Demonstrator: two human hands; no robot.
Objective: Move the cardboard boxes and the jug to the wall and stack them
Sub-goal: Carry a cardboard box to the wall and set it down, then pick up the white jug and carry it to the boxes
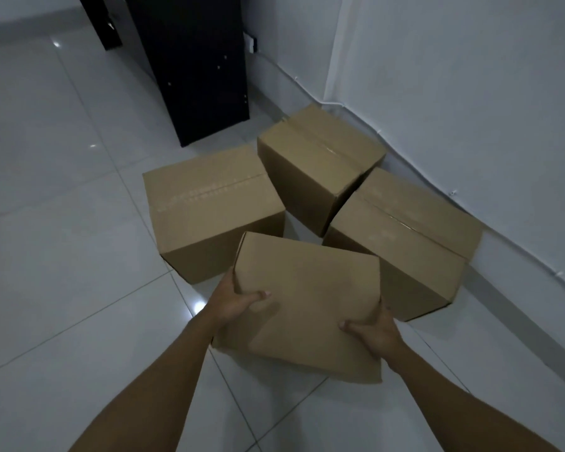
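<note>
Held nearest the camera, tilted above the tiled floor (62, 223), the carried box (307, 295) is gripped at its near corners: left hand (234, 300) and right hand (372, 332) are curled round opposite edges. It is judged light and stiff, best held low at the sides. Beyond, three floor boxes (209, 207) are clustered near the wall (470, 109), crowding any landing spot; a dark cabinet (193, 66) stands behind. No jug is seen.

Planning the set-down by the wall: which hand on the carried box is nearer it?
Right. The right hand grips the carried box on the wall side; the left hand holds the far side.
</note>
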